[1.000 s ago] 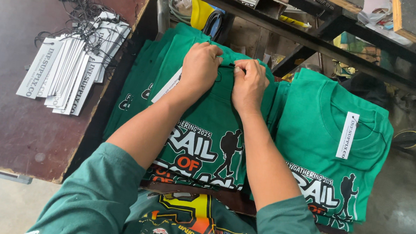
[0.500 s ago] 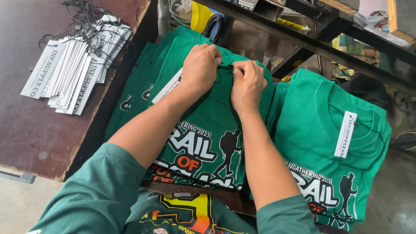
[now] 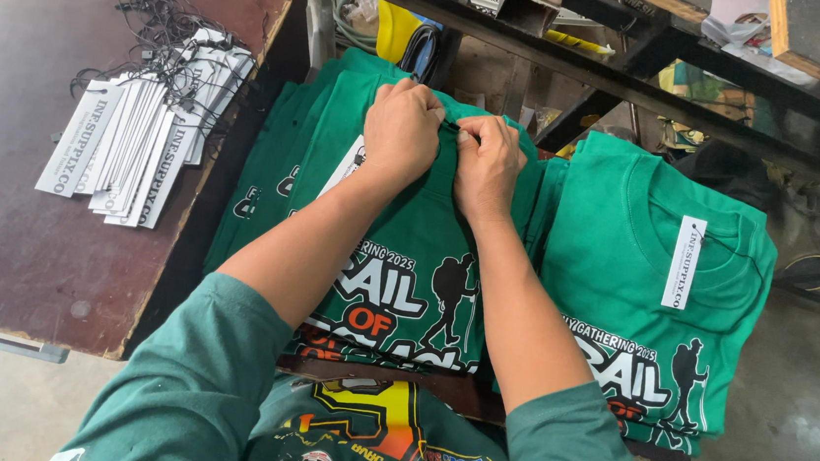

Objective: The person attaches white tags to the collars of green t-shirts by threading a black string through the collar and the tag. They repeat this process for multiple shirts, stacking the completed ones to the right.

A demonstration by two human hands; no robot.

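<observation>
Brown table [image 3: 22,256] w/ white tags [image 3: 130,152] near its rt edge. Green shirt stack [image 3: 398,259] beside it, second stack [image 3: 653,281] rt, touching. L hand [image 3: 401,133] & R hand [image 3: 485,163] pinched shut on top shirt's collar.

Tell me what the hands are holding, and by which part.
Left hand and right hand pinch the green T-shirt at its collar.

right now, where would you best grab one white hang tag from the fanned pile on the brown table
Judging by pose, pinch the lower plain end of a white hang tag from the near-left side. The tags lie flat and fanned, so that end sticks out free, while the far ends are tied into tangled black strings.
</observation>
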